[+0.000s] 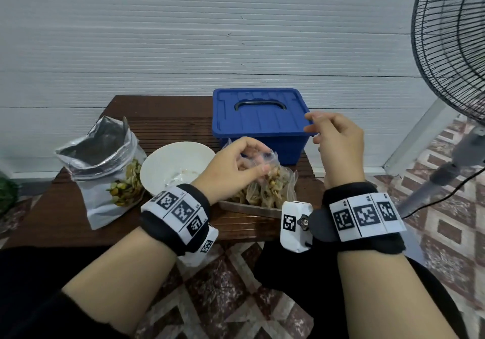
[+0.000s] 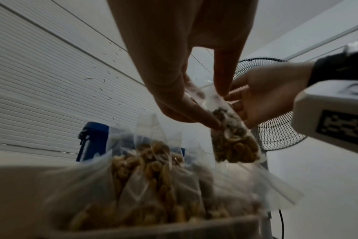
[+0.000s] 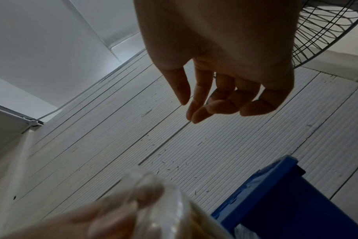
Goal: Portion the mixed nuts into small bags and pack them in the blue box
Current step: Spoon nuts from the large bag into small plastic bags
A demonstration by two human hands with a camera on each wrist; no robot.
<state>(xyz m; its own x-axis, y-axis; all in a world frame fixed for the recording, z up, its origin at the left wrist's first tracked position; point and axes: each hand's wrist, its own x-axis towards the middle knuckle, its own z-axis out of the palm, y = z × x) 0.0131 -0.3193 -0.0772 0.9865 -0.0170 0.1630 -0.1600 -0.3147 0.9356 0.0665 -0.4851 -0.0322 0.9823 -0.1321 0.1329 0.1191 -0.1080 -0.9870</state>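
Small bag (image 2: 233, 140) in left hand (image 1: 231, 165)

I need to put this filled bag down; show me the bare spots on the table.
Bare dark wooden table lies behind the white bowl, between the silver foil pouch and closed blue plastic box. Another strip lies near the front edge. The tray of filled clear bags is crowded.

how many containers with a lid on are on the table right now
1: the blue box at the back of the table, behind the white bowl, lid shut. The bowl and the foil bag at the left stand open.
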